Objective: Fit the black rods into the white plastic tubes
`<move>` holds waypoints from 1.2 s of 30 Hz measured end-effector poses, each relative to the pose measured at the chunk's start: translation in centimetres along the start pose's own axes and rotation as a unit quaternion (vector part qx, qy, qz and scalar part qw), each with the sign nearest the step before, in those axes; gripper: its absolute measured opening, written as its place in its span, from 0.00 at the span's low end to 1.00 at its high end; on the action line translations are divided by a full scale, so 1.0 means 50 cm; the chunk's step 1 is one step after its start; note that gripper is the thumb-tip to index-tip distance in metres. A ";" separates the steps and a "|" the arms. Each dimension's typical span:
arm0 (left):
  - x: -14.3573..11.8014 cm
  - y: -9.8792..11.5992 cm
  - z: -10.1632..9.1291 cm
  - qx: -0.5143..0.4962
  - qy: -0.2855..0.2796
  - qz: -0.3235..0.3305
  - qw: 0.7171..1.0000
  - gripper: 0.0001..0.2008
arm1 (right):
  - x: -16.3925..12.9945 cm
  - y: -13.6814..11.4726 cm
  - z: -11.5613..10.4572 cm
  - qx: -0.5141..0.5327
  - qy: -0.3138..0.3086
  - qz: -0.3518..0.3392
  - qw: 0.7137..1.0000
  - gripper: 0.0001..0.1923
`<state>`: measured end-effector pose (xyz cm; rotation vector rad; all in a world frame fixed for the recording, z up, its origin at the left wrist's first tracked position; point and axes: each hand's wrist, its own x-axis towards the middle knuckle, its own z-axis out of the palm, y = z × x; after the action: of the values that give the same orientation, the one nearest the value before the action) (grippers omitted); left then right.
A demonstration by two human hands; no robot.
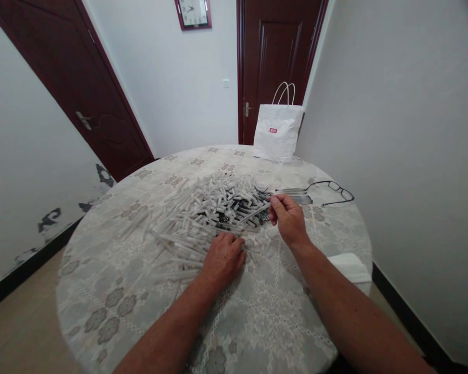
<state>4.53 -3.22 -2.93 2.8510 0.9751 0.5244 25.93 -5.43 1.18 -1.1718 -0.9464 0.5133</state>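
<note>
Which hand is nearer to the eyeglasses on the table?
Right. The right hand is left of the eyeglasses, by the right edge of the tube pile; the left hand is farther off to the left and lower in view, at the pile's near edge.

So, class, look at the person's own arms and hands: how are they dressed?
The left hand and right hand are ungloved. The left forearm and right forearm are bare, with no sleeve, watch or bracelet showing. No ring shows, though some fingers are partly hidden.
</note>
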 end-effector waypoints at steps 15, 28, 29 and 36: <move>-0.002 -0.060 -0.027 -0.260 0.111 -0.154 0.947 0.10 | -0.013 -0.004 0.009 0.005 -0.029 0.002 1.000 0.15; 0.003 -0.050 -0.055 -0.475 0.134 -0.184 0.850 0.13 | -0.021 0.001 0.012 0.015 -0.018 -0.019 1.000 0.14; 0.003 -0.049 -0.056 -0.482 0.133 -0.184 0.846 0.13 | -0.021 0.001 0.012 0.016 -0.018 -0.020 1.000 0.14; 0.003 -0.050 -0.054 -0.516 0.125 -0.204 0.823 0.14 | -0.021 0.004 0.009 0.034 -0.025 -0.029 0.999 0.12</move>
<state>2.28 -1.23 -0.82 1.5856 0.8873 0.9948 25.01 -5.93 0.68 -1.0712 -0.9946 0.5262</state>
